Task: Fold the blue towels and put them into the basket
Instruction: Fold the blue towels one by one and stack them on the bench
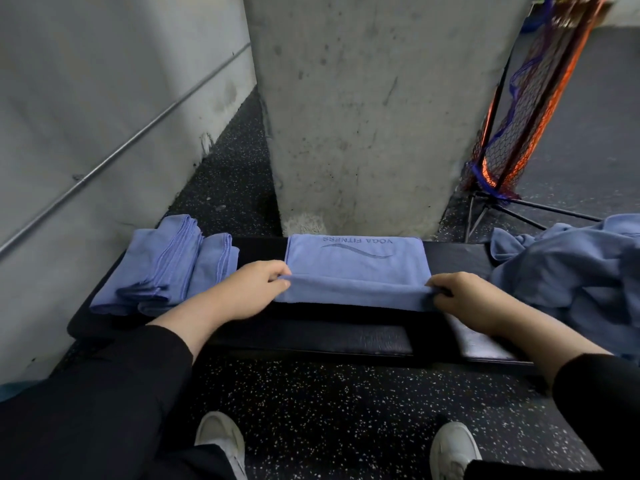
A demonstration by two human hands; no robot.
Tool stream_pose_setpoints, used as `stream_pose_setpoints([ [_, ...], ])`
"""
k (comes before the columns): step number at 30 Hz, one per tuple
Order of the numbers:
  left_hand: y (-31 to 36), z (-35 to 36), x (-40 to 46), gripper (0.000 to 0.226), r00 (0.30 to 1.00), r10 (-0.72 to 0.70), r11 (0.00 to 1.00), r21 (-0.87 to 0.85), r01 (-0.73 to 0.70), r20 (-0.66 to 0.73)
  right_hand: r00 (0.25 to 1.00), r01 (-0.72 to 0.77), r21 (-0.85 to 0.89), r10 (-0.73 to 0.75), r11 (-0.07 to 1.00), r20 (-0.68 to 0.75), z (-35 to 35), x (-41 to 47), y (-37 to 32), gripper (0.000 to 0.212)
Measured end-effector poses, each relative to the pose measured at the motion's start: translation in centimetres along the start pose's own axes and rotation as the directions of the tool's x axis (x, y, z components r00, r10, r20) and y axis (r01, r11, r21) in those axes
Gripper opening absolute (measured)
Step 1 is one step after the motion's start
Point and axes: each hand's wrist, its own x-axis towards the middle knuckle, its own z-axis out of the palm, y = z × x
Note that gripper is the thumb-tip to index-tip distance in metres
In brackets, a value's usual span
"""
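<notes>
Right now, in the head view, we pinch the near folded edge of the blue towel (356,268) at both ends: our left hand (249,289) nips the left corner, our right hand (474,299) the right one. The towel lies flat on the black bench (311,337), logo side up, its far edge close to the concrete pillar (363,109).

If one pinch slips or we pull unevenly, the fold could skew or the towel slide off the bench's far edge.

We count one towel in hand, one stack of folded towels (162,268) at left, number unclear, and one unfolded heap (571,271) at right. No basket is visible.
</notes>
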Motion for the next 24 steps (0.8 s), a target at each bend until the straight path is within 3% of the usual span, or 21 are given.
stream_pose_setpoints([
  [6,-1.1,-1.0,-1.4,0.009,0.942,-0.061,0.974,-0.188,0.129,0.331,0.973,0.034,0.014,-0.036,0.999,0.23,-2.0,-1.8,-1.0,0.009],
  [9,-0.5,-1.6,-2.2,0.011,0.918,-0.067,0.956,-0.237,0.171,0.39,0.958,0.027,0.054,-0.042,0.998,0.284,-2.3,-2.4,-1.1,0.01],
  [13,-0.3,-1.9,-1.4,0.023,0.968,-0.113,0.93,-0.321,0.182,0.223,0.991,-0.002,0.088,-0.009,0.996,0.13,-2.4,-1.9,-0.9,0.013],
  [17,0.3,-1.2,0.8,0.02,0.979,-0.203,0.886,-0.423,0.19,0.014,0.99,-0.069,0.15,0.086,0.986,-0.111,-1.9,-0.1,-1.2,0.035],
  [20,0.6,-0.3,2.7,0.018,0.969,-0.234,0.906,-0.38,0.186,-0.085,0.976,-0.16,0.149,0.178,0.976,-0.122,-0.9,1.8,-0.6,0.033],
  [24,0.8,1.1,5.2,0.021,0.957,-0.256,0.956,-0.185,0.229,-0.135,0.962,-0.235,0.098,0.245,0.967,-0.119,0.1,3.5,0.1,0.033],
])
